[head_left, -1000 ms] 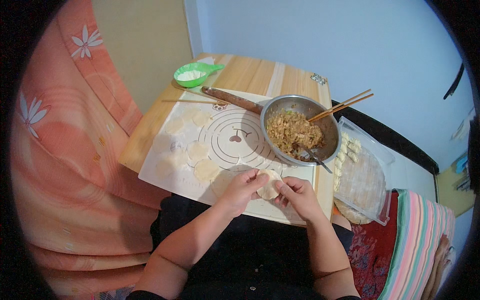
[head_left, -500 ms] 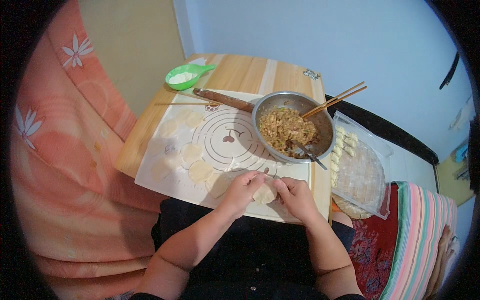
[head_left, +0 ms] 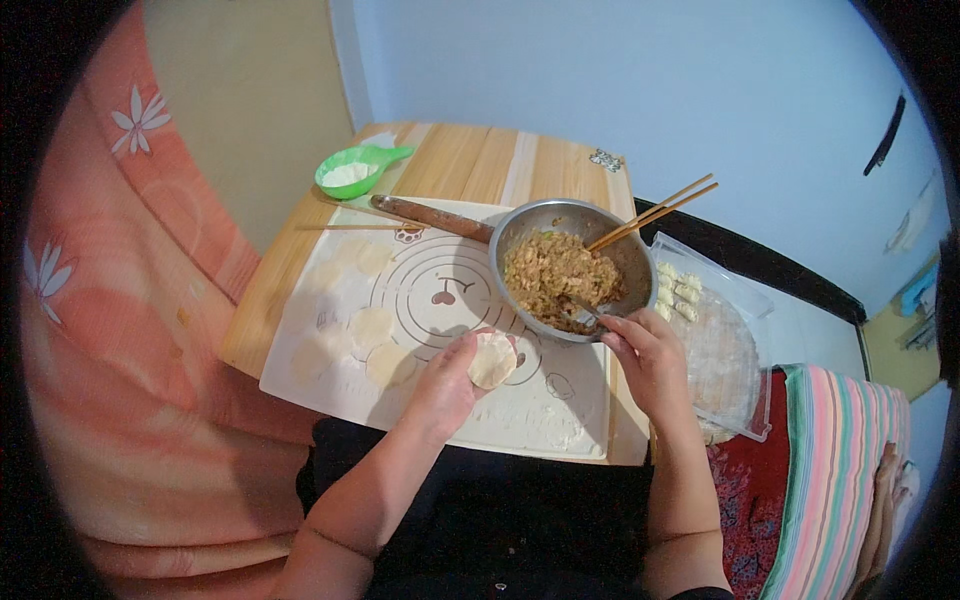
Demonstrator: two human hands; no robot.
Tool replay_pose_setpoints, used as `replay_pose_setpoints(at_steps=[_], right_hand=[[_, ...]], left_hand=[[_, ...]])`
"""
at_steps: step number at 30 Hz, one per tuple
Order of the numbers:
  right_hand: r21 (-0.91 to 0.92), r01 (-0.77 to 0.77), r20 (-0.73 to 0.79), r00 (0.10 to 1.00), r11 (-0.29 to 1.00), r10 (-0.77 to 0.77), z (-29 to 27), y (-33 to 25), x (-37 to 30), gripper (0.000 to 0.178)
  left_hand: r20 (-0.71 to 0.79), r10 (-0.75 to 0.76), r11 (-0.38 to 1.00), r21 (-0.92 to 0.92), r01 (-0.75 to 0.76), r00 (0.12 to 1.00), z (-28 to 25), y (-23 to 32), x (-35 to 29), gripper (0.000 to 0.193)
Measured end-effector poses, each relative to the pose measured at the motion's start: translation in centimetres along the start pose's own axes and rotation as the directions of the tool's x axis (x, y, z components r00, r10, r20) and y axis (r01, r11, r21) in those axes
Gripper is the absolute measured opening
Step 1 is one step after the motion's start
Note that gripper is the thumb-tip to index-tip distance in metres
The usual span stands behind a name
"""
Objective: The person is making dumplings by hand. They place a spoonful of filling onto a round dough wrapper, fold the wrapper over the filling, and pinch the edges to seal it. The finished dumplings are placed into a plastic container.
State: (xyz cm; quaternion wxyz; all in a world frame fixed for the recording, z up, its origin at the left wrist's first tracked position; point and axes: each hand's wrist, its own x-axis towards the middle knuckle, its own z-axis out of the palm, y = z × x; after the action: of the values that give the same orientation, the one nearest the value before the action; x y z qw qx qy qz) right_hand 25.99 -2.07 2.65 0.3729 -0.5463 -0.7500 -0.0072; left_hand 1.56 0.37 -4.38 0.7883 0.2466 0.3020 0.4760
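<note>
A round dumpling wrapper (head_left: 492,362) rests in my left hand (head_left: 447,385), its fingers curled under and around the edge, above the mat. My right hand (head_left: 645,355) pinches the handle of a metal spoon (head_left: 584,306) at the near right rim of a steel bowl (head_left: 637,244). The spoon's far end is sunk in the minced filling (head_left: 558,265). Several more flat wrappers (head_left: 390,366) lie on the left side of the white baking mat (head_left: 292,372).
Chopsticks (head_left: 660,210) lean out of the bowl. A rolling pin (head_left: 435,215) lies behind, left of it. A green scoop of flour (head_left: 383,157) stands on the wooden table (head_left: 480,150). Beyond the right edge, shaped dumplings (head_left: 685,292) sit in a clear tray (head_left: 755,400).
Both hands were together on a wrapper near the mat's front edge. My left hand now holds a wrapper alone; my right has moved to the bowl and taken the spoon.
</note>
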Motion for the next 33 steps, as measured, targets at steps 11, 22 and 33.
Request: replay_pose_setpoints(at_steps=[11, 22, 33], right_hand=[[0.009, 0.072, -0.022, 0.997, 0.997, -0.072, 0.6, 1.2, 2.0, 0.009], [0.248, -0.17, -0.015, 0.984, 0.954, 0.179, 0.0, 2.6, 1.3, 0.022], [0.218, -0.174, 0.12, 0.981, 0.96, 0.151, 0.2, 1.1, 2.1, 0.023]], left_hand=[[-0.006, 0.038, 0.999, 0.01, -0.038, 0.999, -0.5, 0.8, 0.3, 0.035], [-0.033, -0.005, 0.999, 0.052, 0.007, 0.999, 0.7, 1.3, 0.1, 0.035], [-0.003, -0.01, 0.998, 0.059, 0.01, 1.0, 0.5, 1.3, 0.1, 0.037]])
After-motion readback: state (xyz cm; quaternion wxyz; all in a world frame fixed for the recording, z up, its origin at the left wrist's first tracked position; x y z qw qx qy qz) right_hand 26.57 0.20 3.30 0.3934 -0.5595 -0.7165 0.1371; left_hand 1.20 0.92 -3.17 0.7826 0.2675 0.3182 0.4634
